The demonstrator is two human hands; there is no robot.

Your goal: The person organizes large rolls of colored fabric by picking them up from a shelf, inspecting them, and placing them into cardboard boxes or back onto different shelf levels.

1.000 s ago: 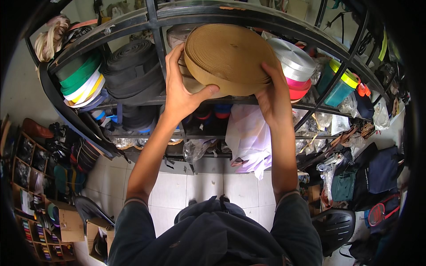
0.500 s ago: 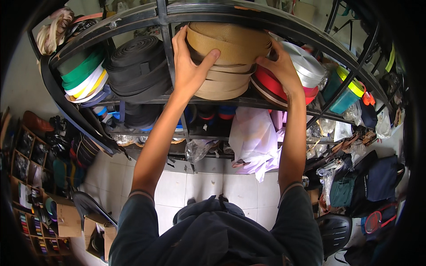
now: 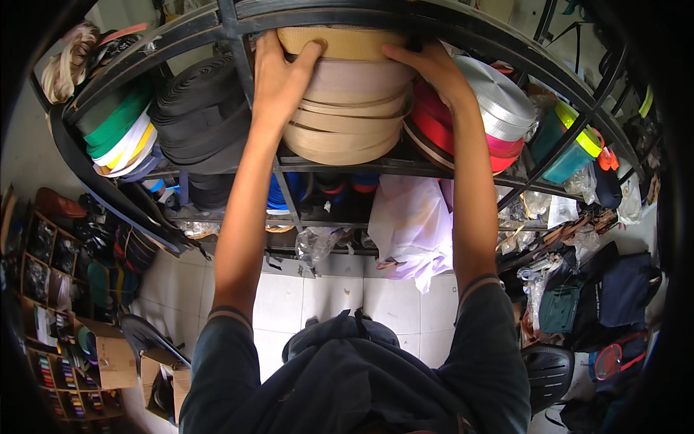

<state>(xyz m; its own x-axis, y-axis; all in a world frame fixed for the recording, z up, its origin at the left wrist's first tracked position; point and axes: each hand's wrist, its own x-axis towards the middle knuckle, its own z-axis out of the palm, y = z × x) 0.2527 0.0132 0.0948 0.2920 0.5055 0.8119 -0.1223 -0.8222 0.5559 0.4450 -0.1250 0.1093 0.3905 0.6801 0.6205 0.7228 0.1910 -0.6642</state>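
Both my arms reach up to a black metal shelf. A tan roll of webbing [image 3: 352, 43] is gripped from both sides, its upper part hidden behind the shelf's top bar. My left hand [image 3: 284, 72] closes on its left side, thumb on the front. On the right side my right hand [image 3: 431, 69] holds it, thumb also in front. Under it stands a stack of beige webbing rolls [image 3: 347, 130], paler at the top. Close to my right hand lie a silver-white roll [image 3: 493, 94] and red rolls [image 3: 434, 123].
Black webbing rolls [image 3: 202, 116] and a green roll [image 3: 119, 119] sit left on the shelf [image 3: 318, 168]. A teal container with a yellow rim [image 3: 567, 148] stands right. White plastic bags [image 3: 408, 224] hang below. A black chair [image 3: 547, 380] and cardboard boxes [image 3: 116, 358] are lower down.
The tan roll has gone up and farther back in both my hands, showing more of the beige stack below. The view has shifted slightly.
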